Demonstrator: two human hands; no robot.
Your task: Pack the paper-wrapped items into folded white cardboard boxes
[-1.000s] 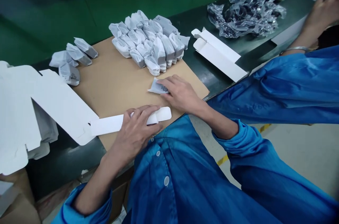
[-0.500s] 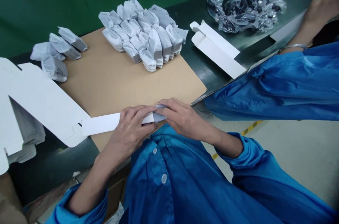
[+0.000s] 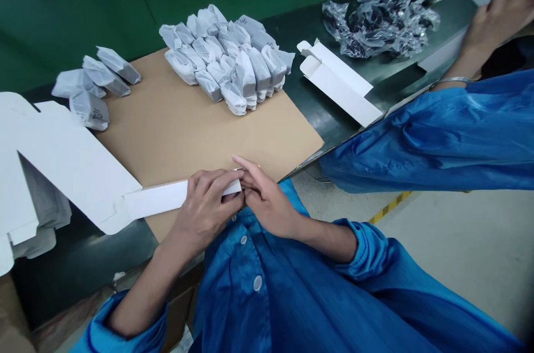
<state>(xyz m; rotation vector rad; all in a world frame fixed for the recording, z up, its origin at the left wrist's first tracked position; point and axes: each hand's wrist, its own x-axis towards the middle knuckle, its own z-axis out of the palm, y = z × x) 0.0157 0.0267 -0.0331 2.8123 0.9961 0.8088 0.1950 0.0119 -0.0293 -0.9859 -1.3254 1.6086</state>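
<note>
Grips the narrow white carton point(image 3: 156, 201) from above with the left hand point(image 3: 208, 200), near its right end, with fingers bent over the top and thumb on the near side. Meets that same end with the right hand point(image 3: 271, 200), with index finger raised and extended and the other fingers curled close in. Cannot tell, owing to the overlapping fingertips, whether anything is pinched in the right-hand fingers.

Places the carton along the near side of the brown cardboard sheet point(image 3: 200, 136), with its left end at a flap of the flat white carton blanks point(image 3: 67, 142). Shows on the sheet, towards its far side, a close-packed cluster of paper-wrapped pieces point(image 3: 246, 75); to the left, a small group of wrapped pieces point(image 3: 106, 76), partly at the sheet's edge.

Includes, on the dark green worktop point(image 3: 95, 247) right of the sheet, the open white carton point(image 3: 342, 86) and, beyond, the clear plastic bags point(image 3: 387, 19). Records at far right a co-worker's hand point(image 3: 492, 22) with a bracelet point(image 3: 453, 80) at the wrist.
</note>
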